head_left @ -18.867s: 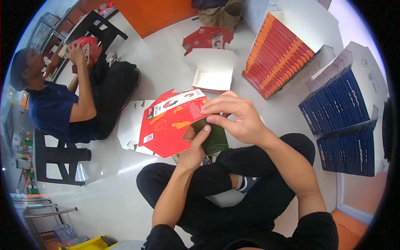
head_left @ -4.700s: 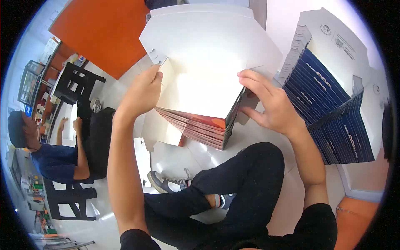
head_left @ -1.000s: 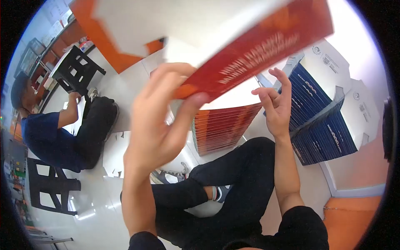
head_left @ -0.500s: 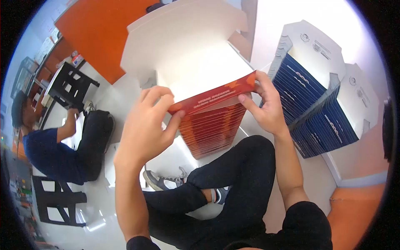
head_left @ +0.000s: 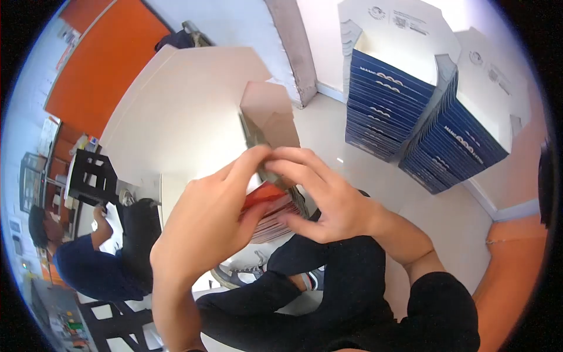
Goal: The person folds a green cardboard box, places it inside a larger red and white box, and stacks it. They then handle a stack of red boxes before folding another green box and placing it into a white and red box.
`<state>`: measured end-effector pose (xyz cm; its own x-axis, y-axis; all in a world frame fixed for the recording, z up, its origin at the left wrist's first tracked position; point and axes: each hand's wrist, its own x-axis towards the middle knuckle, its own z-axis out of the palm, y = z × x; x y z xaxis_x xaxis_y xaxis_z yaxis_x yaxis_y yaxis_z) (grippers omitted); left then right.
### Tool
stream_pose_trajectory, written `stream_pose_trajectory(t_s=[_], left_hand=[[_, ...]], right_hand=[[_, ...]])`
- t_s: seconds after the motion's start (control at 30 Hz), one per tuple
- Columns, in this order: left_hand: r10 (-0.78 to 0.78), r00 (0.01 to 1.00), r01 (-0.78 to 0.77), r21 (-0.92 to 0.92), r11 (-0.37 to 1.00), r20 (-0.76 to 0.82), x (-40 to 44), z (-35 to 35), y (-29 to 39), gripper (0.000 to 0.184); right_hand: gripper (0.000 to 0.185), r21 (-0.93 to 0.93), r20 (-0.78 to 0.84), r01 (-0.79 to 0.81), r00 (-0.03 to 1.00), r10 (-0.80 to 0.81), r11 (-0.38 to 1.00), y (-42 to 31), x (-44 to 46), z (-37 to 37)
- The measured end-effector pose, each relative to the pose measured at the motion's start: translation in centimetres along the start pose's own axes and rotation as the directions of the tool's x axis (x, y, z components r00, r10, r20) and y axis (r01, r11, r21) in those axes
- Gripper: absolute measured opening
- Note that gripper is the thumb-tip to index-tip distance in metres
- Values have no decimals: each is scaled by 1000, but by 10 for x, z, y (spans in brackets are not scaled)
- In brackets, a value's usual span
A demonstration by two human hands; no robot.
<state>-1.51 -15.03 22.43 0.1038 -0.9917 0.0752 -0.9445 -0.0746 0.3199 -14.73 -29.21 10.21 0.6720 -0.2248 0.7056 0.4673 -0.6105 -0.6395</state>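
Note:
A stack of nested red cardboard boxes (head_left: 271,227) stands before my crossed legs, with the top box's large white lid flap (head_left: 182,105) raised. My left hand (head_left: 208,214) is closed on the red front edge of that top box, thumb against the outer face. Close beside it, my right hand (head_left: 328,202) pinches the right corner of the same box, fingers bent over the top and thumb in front. The fingertips of both hands nearly meet there and hide part of the corner. A side flap (head_left: 270,111) sticks up behind them.
Two stacks of nested dark blue boxes (head_left: 381,105) (head_left: 463,146) stand at the right by the wall. A person in a dark blue shirt (head_left: 97,264) sits on the floor at the left, near black stools (head_left: 94,176). An orange panel (head_left: 105,64) stands behind.
My hands have come together at the right corner; before, they held opposite ends of the red edge. The top box now appears turned, and my view has shifted to the right.

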Motion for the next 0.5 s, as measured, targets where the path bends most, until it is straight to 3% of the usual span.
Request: stream_pose_trajectory(t_s=[0.03, 0.17, 0.23, 0.37, 0.5], left_hand=[[-64, 998, 62, 48, 997, 26, -2, -4, 5, 53], [-171, 984, 170, 25, 985, 53, -12, -12, 16, 49], [-201, 979, 200, 30, 979, 27, -16, -13, 20, 50], [-183, 982, 186, 80, 979, -43, -18, -14, 21, 52], [-270, 963, 269, 98, 958, -3, -13, -12, 29, 52]], right_hand=[[63, 97, 6, 74, 997, -75, 993, 4, -2, 1], [62, 193, -49, 180, 984, -174, 964, 31, 9, -3], [52, 17, -5, 197, 980, -197, 980, 40, 19, -7], [32, -145, 100, 253, 965, -241, 956, 55, 35, -7], [33, -335, 159, 264, 962, -222, 905, 62, 36, -3]])
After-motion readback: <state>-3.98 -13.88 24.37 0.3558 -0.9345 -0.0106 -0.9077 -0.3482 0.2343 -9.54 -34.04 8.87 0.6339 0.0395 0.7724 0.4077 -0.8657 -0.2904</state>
